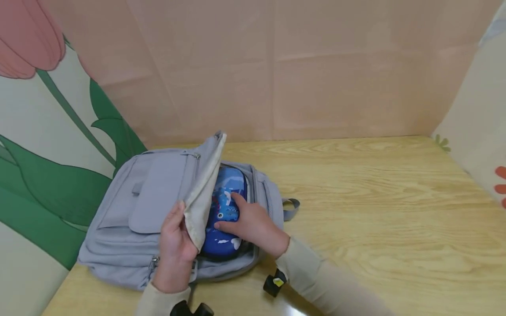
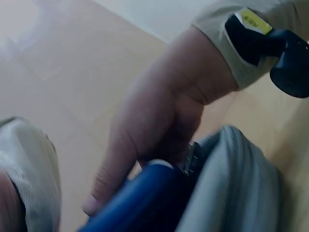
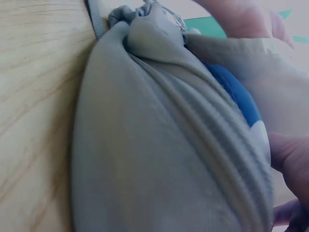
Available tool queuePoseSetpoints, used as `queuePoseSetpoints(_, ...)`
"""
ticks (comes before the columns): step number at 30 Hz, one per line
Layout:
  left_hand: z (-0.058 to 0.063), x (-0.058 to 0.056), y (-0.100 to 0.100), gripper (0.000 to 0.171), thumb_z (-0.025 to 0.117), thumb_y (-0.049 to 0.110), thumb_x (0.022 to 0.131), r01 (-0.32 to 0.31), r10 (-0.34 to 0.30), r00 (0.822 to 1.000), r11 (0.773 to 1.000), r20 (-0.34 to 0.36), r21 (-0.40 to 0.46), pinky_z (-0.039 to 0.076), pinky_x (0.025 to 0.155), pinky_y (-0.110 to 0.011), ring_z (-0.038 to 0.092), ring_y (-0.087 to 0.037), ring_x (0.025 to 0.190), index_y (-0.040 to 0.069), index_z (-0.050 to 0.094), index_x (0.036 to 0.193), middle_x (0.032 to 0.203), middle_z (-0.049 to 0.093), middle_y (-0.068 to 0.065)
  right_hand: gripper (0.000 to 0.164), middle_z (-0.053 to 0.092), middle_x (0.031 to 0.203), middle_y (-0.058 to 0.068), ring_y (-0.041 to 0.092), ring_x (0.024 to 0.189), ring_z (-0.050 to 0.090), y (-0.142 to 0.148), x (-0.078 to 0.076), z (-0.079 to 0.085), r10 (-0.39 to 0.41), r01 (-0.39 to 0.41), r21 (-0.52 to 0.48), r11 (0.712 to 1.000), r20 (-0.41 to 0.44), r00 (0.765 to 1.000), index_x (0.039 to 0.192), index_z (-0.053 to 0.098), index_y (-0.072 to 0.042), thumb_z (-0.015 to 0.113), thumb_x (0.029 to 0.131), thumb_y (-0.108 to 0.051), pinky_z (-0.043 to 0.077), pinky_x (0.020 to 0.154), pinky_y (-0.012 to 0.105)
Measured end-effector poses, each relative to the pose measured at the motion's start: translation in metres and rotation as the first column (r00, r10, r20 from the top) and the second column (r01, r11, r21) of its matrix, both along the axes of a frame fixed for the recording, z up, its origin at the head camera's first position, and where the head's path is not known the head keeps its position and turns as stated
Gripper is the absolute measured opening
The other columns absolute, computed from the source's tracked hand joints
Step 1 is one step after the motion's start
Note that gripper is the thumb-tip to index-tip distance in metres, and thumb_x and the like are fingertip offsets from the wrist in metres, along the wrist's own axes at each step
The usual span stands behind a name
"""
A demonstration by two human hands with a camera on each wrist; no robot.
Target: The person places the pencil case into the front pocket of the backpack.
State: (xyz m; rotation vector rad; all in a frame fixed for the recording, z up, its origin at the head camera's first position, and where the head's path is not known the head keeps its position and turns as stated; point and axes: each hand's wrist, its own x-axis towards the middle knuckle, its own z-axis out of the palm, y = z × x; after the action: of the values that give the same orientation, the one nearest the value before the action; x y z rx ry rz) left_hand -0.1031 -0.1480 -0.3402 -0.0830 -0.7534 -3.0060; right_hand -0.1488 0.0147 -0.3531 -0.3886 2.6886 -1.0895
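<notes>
A grey backpack point(image 1: 158, 188) lies on the table with its main compartment unzipped. My left hand point(image 1: 178, 239) holds back the edge of its front panel point(image 1: 203, 197), thumb on the outer side, showing the pale lining. In the opening sits a blue pencil case point(image 1: 223, 245) with a cartoon print, partly covered by the panel. My right hand point(image 1: 254, 224) grips this case at its right side, thumb and a finger across the printed face; the other fingers are hidden. In the left wrist view the right hand point(image 2: 149, 121) reaches over the blue case point(image 2: 145, 203) beside the bag's zipped edge point(image 2: 231, 179).
The wooden table point(image 1: 375, 210) extends to the right of the bag. A grey strap loop point(image 1: 291, 209) sticks out at the bag's right end. Behind stands a pinkish cloth backdrop point(image 1: 272, 70), with a flower-printed panel point(image 1: 51, 175) at the left.
</notes>
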Motion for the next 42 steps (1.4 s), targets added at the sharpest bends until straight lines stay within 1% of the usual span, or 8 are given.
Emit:
queuePoseSetpoints(12, -0.022, -0.008, -0.007, 0.041, 0.024, 0.012, 0.102, 0.169, -0.166, 0.956, 0.986, -0.243, -0.012, 0.052, 0.08, -0.026, 0.064, -0.019, 0.095, -0.003, 0.061, 0.092, 0.102, 0.067, -0.014, 0.088, 0.062, 0.112, 0.018, 0.025, 0.093, 0.062, -0.009, -0.008, -0.011, 0.005, -0.007, -0.051, 0.999, -0.032, 0.999, 0.143, 0.033, -0.014, 0.068, 0.074, -0.056, 0.052, 0.077, 0.037)
queuePoseSetpoints(21, -0.023, -0.008, -0.007, 0.043, 0.021, 0.01, 0.102, 0.22, -0.218, 0.929, 0.975, -0.299, -0.027, 0.052, 0.081, -0.028, 0.065, -0.021, 0.094, -0.004, 0.06, 0.093, 0.101, 0.067, -0.016, 0.088, 0.062, 0.112, 0.02, 0.025, 0.094, 0.062, -0.01, -0.008, -0.014, 0.037, -0.037, -0.032, 0.999, -0.019, 0.999, 0.145, 0.029, -0.013, 0.065, 0.077, -0.057, 0.051, 0.079, 0.038)
queuePoseSetpoints(25, -0.023, -0.009, -0.002, 0.033, 0.033, 0.009, 0.101, 0.093, -0.135, 0.964, 0.979, -0.229, -0.183, 0.052, 0.069, -0.02, 0.064, -0.012, 0.079, 0.003, 0.063, 0.087, 0.087, 0.068, -0.006, 0.088, 0.065, 0.098, 0.019, 0.023, 0.087, 0.062, -0.008, -0.008, -0.011, 0.067, -0.066, 0.028, 0.997, -0.034, 0.997, 0.145, 0.027, -0.01, 0.062, 0.079, -0.057, 0.051, 0.077, 0.037)
queuePoseSetpoints(28, -0.022, -0.008, 0.006, 0.023, 0.048, 0.008, 0.096, -0.05, 0.001, 0.991, 0.931, -0.134, -0.363, 0.047, 0.06, -0.015, 0.059, -0.005, 0.067, 0.01, 0.065, 0.081, 0.075, 0.063, 0.003, 0.085, 0.064, 0.091, 0.02, 0.026, 0.085, 0.061, -0.006, -0.007, -0.007, 0.099, -0.092, 0.101, 0.991, -0.07, 0.993, 0.144, 0.028, -0.006, 0.061, 0.082, -0.054, 0.051, 0.075, 0.038)
queuePoseSetpoints(35, -0.017, 0.0, 0.013, 0.02, 0.055, 0.006, 0.092, -0.169, 0.176, 0.984, 0.874, -0.028, -0.457, 0.045, 0.061, -0.016, 0.055, -0.004, 0.064, 0.012, 0.067, 0.076, 0.07, 0.06, 0.005, 0.071, 0.052, 0.117, 0.024, 0.028, 0.095, 0.055, 0.019, 0.011, 0.004, 0.138, -0.117, 0.14, 0.983, -0.153, 0.978, 0.136, 0.044, -0.003, 0.063, 0.083, -0.048, 0.05, 0.08, 0.042)
queuePoseSetpoints(37, -0.014, -0.001, 0.015, 0.021, 0.056, 0.005, 0.091, -0.204, 0.217, 0.976, 0.835, -0.035, -0.51, 0.045, 0.061, -0.017, 0.055, -0.004, 0.065, 0.013, 0.067, 0.075, 0.071, 0.062, 0.005, 0.069, 0.054, 0.113, 0.02, 0.024, 0.088, 0.055, 0.031, 0.016, 0.009, 0.123, -0.101, 0.132, 0.986, -0.173, 0.977, 0.134, 0.047, -0.003, 0.065, 0.083, -0.047, 0.05, 0.076, 0.039)
queuePoseSetpoints(39, -0.013, -0.001, 0.019, 0.022, 0.057, 0.003, 0.09, -0.253, 0.254, 0.963, 0.749, -0.087, -0.612, 0.047, 0.06, -0.017, 0.057, -0.004, 0.066, 0.014, 0.068, 0.075, 0.075, 0.066, 0.005, 0.067, 0.055, 0.112, 0.018, 0.023, 0.085, 0.055, 0.046, 0.02, 0.013, 0.098, -0.074, 0.128, 0.989, -0.197, 0.975, 0.131, 0.049, -0.003, 0.066, 0.082, -0.045, 0.05, 0.074, 0.038)
queuePoseSetpoints(42, -0.014, -0.001, 0.026, 0.017, 0.059, -0.001, 0.087, -0.393, 0.209, 0.92, 0.456, -0.333, -0.799, 0.049, 0.061, -0.018, 0.061, -0.006, 0.071, 0.009, 0.069, 0.077, 0.083, 0.069, 0.0, 0.064, 0.057, 0.112, 0.019, 0.022, 0.082, 0.057, 0.067, 0.024, 0.014, 0.056, -0.025, 0.13, 0.991, -0.243, 0.968, 0.128, 0.052, -0.001, 0.067, 0.081, -0.043, 0.05, 0.072, 0.037)
